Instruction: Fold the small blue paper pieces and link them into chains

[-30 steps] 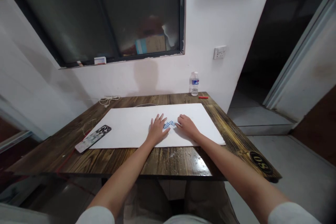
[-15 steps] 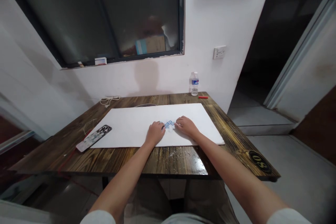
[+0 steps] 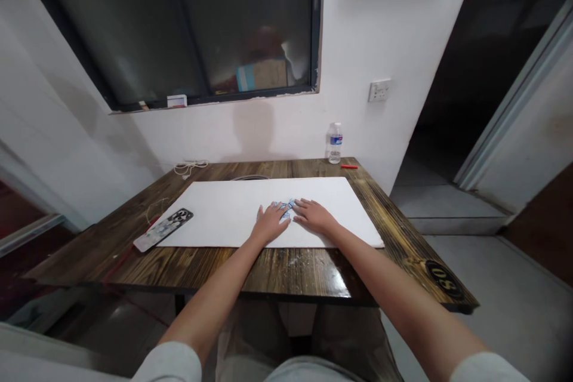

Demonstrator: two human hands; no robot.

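A small blue and white item with stripe-like outlines (image 3: 285, 210) lies on the white board (image 3: 224, 209), partly covered by my fingers; its exact kind I cannot make out. My left hand (image 3: 271, 223) rests palm down at its left side, fingers spread and touching its edge. From the right, my right hand (image 3: 313, 215) lies flat with the fingers stretched toward the same item, fingertips at its border. Neither hand grips anything.
The board covers the middle of a dark wooden table (image 3: 286, 274). A phone (image 3: 165, 230) lies over its left edge. Behind stand a water bottle (image 3: 335, 143) and, beside it, a red pen (image 3: 349, 166). A white cable (image 3: 190, 167) lies at the back left.
Both hands have gone from curled, pinching fingers at the blue and white item to flat, spread fingers over and beside it. The view has shifted slightly.
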